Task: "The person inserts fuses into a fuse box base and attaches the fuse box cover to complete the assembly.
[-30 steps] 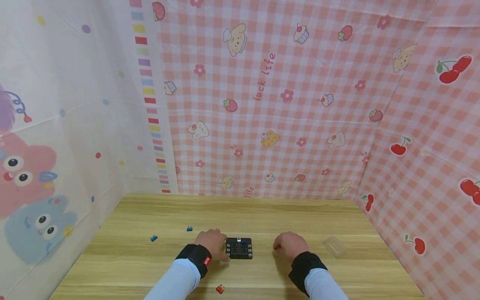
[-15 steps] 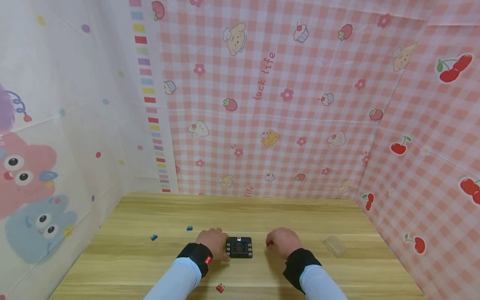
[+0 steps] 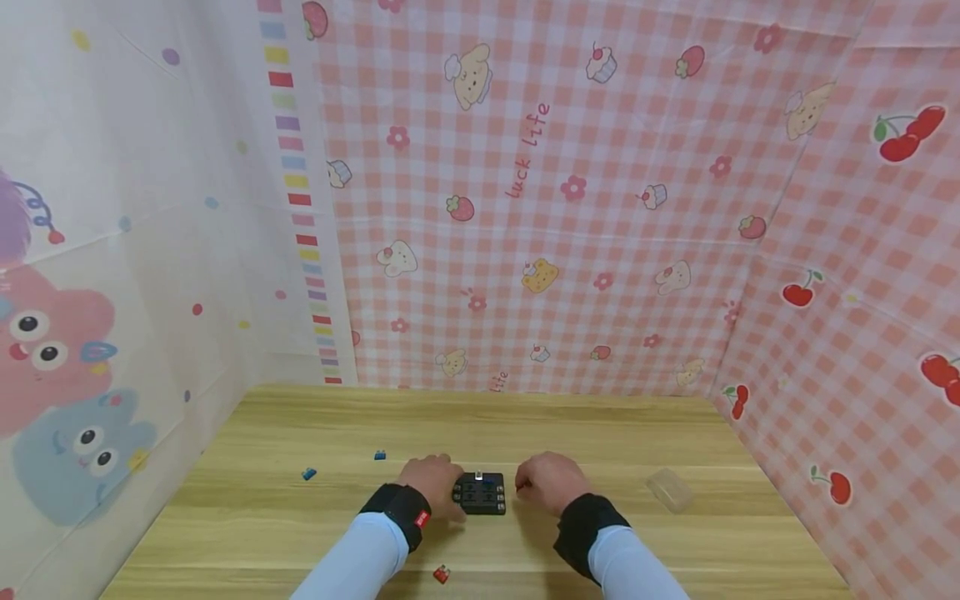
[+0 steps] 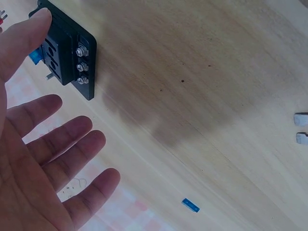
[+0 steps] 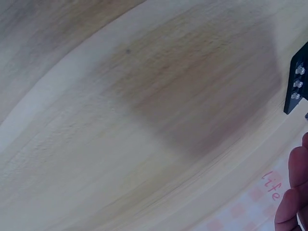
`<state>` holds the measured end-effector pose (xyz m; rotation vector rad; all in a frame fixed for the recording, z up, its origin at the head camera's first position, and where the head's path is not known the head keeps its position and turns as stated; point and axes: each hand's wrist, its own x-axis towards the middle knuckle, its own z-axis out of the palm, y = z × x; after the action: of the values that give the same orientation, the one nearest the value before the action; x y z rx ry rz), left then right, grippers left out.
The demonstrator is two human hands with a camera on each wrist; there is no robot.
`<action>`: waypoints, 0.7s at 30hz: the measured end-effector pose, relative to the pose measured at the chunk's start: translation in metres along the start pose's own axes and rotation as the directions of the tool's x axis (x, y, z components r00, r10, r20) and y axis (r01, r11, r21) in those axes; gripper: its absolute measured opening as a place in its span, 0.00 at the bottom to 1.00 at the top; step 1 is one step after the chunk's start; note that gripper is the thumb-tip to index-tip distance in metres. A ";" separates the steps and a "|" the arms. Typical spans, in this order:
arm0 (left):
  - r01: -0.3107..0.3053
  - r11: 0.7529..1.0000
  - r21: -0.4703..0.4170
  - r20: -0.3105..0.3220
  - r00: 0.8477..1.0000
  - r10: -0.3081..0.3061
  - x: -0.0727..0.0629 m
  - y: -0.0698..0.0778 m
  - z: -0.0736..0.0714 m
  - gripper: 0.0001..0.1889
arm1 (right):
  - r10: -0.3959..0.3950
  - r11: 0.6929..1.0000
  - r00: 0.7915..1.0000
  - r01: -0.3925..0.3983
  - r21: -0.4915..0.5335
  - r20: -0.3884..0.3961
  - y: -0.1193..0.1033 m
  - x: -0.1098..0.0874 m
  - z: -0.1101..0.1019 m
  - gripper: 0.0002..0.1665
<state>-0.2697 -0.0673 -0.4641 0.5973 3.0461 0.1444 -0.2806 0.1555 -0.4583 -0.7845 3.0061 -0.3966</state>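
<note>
A black fuse box (image 3: 482,498) with screw terminals lies on the table between my hands. A blue blade fuse (image 3: 487,480) sits at its far side. My left hand (image 3: 435,485) is at the box's left end; in the left wrist view the thumb (image 4: 36,31) lies on the box and the other fingers extend loosely apart. My right hand (image 3: 553,483) is just right of the box, fingertips pinched together. A red blade fuse (image 4: 2,18) with metal prongs shows at the left wrist view's edge, on the right hand's side. In the right wrist view, curled fingers (image 5: 299,168) appear at the edge.
Two blue blade fuses, one farther left (image 3: 309,473) and one nearer the box (image 3: 380,455), lie on the wooden table (image 3: 600,425). A red fuse (image 3: 442,574) lies near the front. A clear plastic cover (image 3: 670,490) lies right of the right hand. Patterned cloth walls surround the table.
My right hand has moved left with the red blade fuse, from well right of the fuse box to close beside it. The left hand stays at the box's left end.
</note>
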 end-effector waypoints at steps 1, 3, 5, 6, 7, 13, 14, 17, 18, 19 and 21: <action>-0.004 1.000 -0.001 -0.001 1.000 0.004 0.000 0.000 0.000 0.30 | 0.008 1.000 1.000 -0.008 0.006 0.005 -0.001 0.001 0.000 0.01; -0.009 1.000 -0.001 -0.002 1.000 0.009 0.000 0.001 -0.001 0.30 | 0.017 1.000 1.000 -0.017 0.015 0.010 -0.001 0.002 0.000 0.02; -0.013 1.000 0.000 -0.002 1.000 0.013 0.001 0.001 -0.001 0.30 | 0.022 1.000 1.000 -0.022 0.017 0.012 -0.002 0.003 0.000 0.03; -0.014 1.000 0.000 -0.001 1.000 0.014 0.001 0.001 -0.001 0.30 | 0.023 1.000 1.000 -0.024 0.017 0.012 -0.003 0.003 0.000 0.03; -0.014 1.000 -0.001 0.001 1.000 0.014 0.002 0.002 -0.001 0.30 | 0.023 1.000 1.000 -0.023 0.015 0.012 -0.003 0.004 0.000 0.03; -0.024 1.000 0.016 0.007 1.000 0.024 0.005 0.003 -0.001 0.31 | 0.001 1.000 1.000 -0.001 -0.003 0.000 -0.008 0.007 0.000 0.03; -0.026 1.000 0.017 0.009 1.000 0.026 0.005 0.003 -0.001 0.31 | -0.007 1.000 1.000 0.007 -0.007 -0.004 -0.009 0.007 0.000 0.03; -0.030 0.999 0.014 0.012 0.999 0.029 0.006 0.004 -0.001 0.30 | -0.028 0.999 1.000 0.027 -0.023 -0.015 -0.012 0.008 -0.001 0.02; -0.030 1.000 0.010 0.015 0.999 0.029 0.006 0.004 -0.001 0.30 | -0.032 0.999 0.999 0.032 -0.027 -0.017 -0.013 0.008 -0.001 0.02; -0.030 1.000 0.009 0.018 0.999 0.030 0.007 0.004 -0.001 0.30 | -0.038 0.999 0.999 0.037 -0.029 -0.017 -0.013 0.009 0.000 0.02; -0.028 1.000 0.006 0.026 0.999 0.028 0.007 0.004 -0.001 0.30 | -0.039 0.999 0.999 0.039 -0.029 -0.014 -0.014 0.010 0.000 0.03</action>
<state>-0.2748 -0.0614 -0.4631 0.6367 3.0154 0.1275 -0.2820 0.1389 -0.4538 -0.8473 3.0206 -0.3630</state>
